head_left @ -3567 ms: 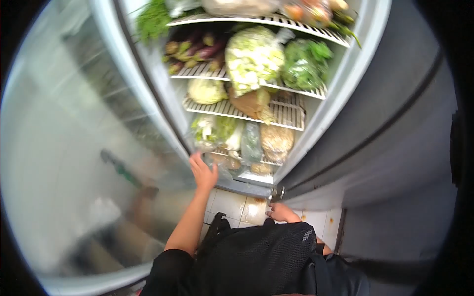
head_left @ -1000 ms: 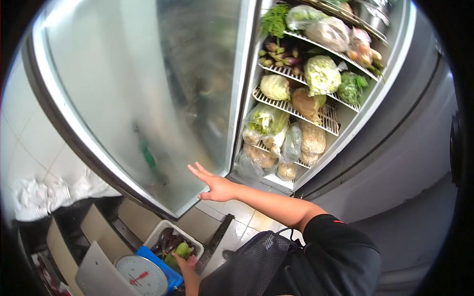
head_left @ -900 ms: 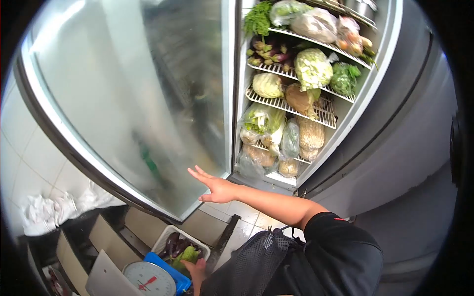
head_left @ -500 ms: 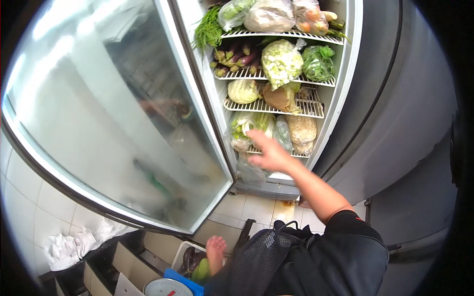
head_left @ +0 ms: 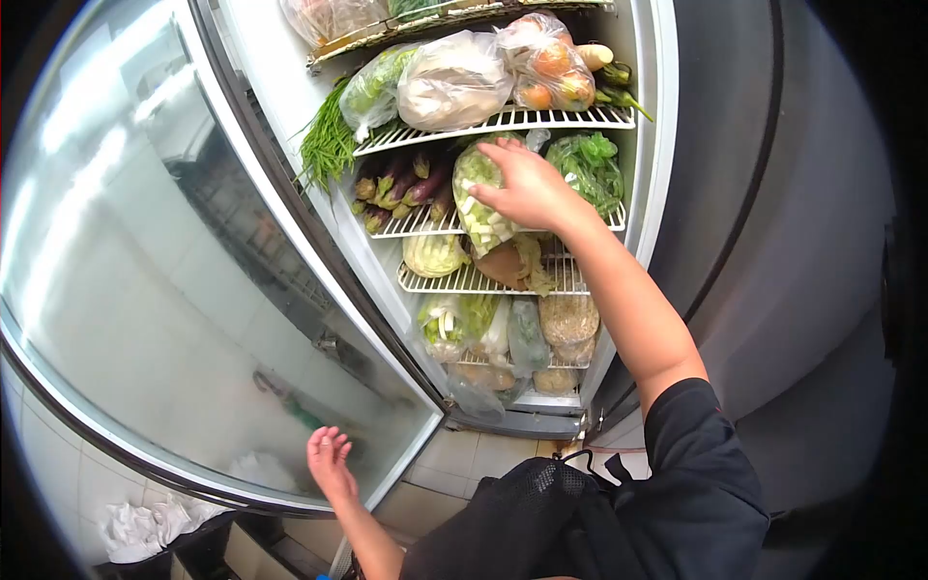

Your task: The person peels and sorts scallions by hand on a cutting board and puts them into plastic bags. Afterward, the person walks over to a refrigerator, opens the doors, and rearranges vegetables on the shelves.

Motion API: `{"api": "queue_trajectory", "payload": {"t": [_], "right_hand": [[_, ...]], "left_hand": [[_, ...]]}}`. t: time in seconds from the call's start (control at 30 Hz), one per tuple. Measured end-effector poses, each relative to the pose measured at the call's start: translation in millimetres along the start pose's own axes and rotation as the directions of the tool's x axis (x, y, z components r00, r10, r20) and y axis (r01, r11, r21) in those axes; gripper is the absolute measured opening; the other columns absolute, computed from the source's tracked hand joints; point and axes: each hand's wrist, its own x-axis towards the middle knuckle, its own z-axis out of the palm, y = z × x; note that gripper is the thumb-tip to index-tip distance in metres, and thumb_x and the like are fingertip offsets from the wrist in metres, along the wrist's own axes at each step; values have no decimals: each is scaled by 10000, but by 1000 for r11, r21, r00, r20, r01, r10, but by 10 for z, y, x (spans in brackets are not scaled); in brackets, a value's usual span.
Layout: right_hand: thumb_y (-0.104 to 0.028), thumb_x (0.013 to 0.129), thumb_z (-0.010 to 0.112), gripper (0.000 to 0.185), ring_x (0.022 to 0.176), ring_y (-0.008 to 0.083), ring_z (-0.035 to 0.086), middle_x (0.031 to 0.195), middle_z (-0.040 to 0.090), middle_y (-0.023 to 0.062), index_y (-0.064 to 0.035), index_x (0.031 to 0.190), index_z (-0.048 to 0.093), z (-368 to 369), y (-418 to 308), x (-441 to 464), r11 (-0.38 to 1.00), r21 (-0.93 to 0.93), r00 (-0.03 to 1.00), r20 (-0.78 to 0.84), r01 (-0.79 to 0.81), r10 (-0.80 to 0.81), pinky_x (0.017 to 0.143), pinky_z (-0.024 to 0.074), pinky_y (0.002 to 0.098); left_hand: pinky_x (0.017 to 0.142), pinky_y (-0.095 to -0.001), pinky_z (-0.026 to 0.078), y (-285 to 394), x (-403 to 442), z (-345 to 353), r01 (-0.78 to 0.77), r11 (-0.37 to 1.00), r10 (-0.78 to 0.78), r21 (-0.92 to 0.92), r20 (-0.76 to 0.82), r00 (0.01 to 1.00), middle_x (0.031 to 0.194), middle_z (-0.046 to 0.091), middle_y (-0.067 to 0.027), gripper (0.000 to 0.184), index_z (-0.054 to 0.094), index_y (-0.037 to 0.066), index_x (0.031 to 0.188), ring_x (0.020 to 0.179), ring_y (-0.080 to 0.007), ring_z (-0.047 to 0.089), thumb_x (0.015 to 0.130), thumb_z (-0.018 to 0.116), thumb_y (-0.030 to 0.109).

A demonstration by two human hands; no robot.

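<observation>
My right hand (head_left: pixel 530 184) reaches into the open fridge. Its fingers are stretched out over a plastic bag of chopped pale green vegetables (head_left: pixel 480 208) and seem to touch its front; they are not closed round it. Part of the bag is hidden behind the hand. On the same shelf, purple eggplants (head_left: pixel 416 186) lie to the left, and a bag of leafy greens (head_left: pixel 588 169) sits to the right. My left hand (head_left: pixel 331 462) is low on the left, in front of the glass door (head_left: pixel 222 319). Its fingers are apart and slightly bent, with nothing in them.
Above are bagged white produce (head_left: pixel 454 82), a bag of orange-red vegetables (head_left: pixel 548 63) and long green stalks (head_left: pixel 329 140). Below lie a cabbage (head_left: pixel 433 254), bagged greens (head_left: pixel 454 324) and brown bagged goods (head_left: pixel 567 324). White cloth (head_left: pixel 155 527) lies at lower left.
My right hand has risen from the lower shelf to the bag of chopped vegetables. My left hand has moved up and left, from near the basket to before the door. The view has shifted.
</observation>
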Motion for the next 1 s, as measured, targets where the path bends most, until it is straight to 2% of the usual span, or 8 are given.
{"api": "queue_trajectory", "payload": {"t": [0.23, 0.4, 0.47, 0.57, 0.63, 0.73, 0.83, 1.0], "right_hand": [[-516, 734, 632, 896, 1265, 487, 272, 1389, 216, 336, 10, 1364, 271, 274, -21, 210, 941, -320, 976, 142, -111, 164, 1066, 225, 478], [-250, 757, 645, 513, 1126, 394, 467, 1211, 492, 241, 9, 1175, 496, 188, -198, -176, 942, 46, 899, -318, 332, -301, 937, 394, 436], [-258, 763, 647, 412, 1040, 330, 548, 1109, 574, 193, -5, 1081, 579, 140, -421, -561, 867, 493, 918, 311, 66, -246, 858, 453, 382], [-282, 733, 686, 491, 1096, 349, 508, 1177, 534, 206, -44, 1142, 556, 452, -312, -918, 945, 326, 734, 638, 17, -234, 913, 421, 407], [-293, 694, 732, 659, 1177, 407, 417, 1280, 411, 275, -34, 1237, 463, 743, -118, -1049, 984, -88, 929, 325, -157, 177, 989, 360, 424], [-284, 628, 761, 756, 1142, 443, 397, 1268, 347, 286, -83, 1270, 416, 1118, 171, -1046, 937, -31, 932, 100, -347, 348, 937, 390, 455], [-307, 599, 777, 760, 1089, 445, 400, 1216, 359, 267, -86, 1245, 441, 1304, 143, -940, 882, -122, 886, 36, -455, 462, 917, 399, 465], [-303, 586, 781, 756, 1083, 450, 380, 1195, 365, 246, -77, 1230, 456, 1393, 147, -929, 820, -327, 872, -28, -470, 489, 884, 404, 476]], "left_hand": [[712, -268, 486, -475, -65, 481, 176, 975, -194, 138, 137, 971, 990, 608, -67, 252, 527, 50, 1102, 827, -141, 585, 879, 563, 162], [772, -262, 452, -171, 344, 444, 4, 977, -40, 214, 166, 985, 1069, 582, -71, 321, 499, 44, 1158, 910, -141, 557, 869, 570, 162], [806, -268, 442, -98, 467, 491, -3, 972, -43, 237, 189, 981, 1105, 566, -87, 355, 491, 36, 1179, 951, -144, 543, 855, 585, 148], [891, -302, 415, -83, 633, 777, -63, 949, -60, 310, 371, 927, 1186, 526, -120, 468, 446, 25, 1258, 1058, -180, 509, 833, 606, 135], [921, -341, 401, -112, 725, 1201, -222, 906, 7, 361, 512, 859, 1225, 497, -148, 531, 423, 32, 1287, 1108, -234, 487, 811, 627, 150], [977, -387, 359, -90, 975, 1977, -634, 666, 230, 393, 701, 675, 1329, 361, -216, 632, 396, 95, 1330, 1200, -304, 416, 765, 669, 175], [1019, -453, 297, -51, 1131, 2611, -685, 578, 215, 444, 726, 653, 1372, 250, -263, 677, 383, 150, 1348, 1261, -387, 302, 744, 680, 226], [1054, -543, 164, -661, 1754, 3120, -804, 26, 185, 594, 787, 588, 1408, 215, -237, 633, 416, 203, 1326, 1291, -452, 155, 751, 665, 293]]}}
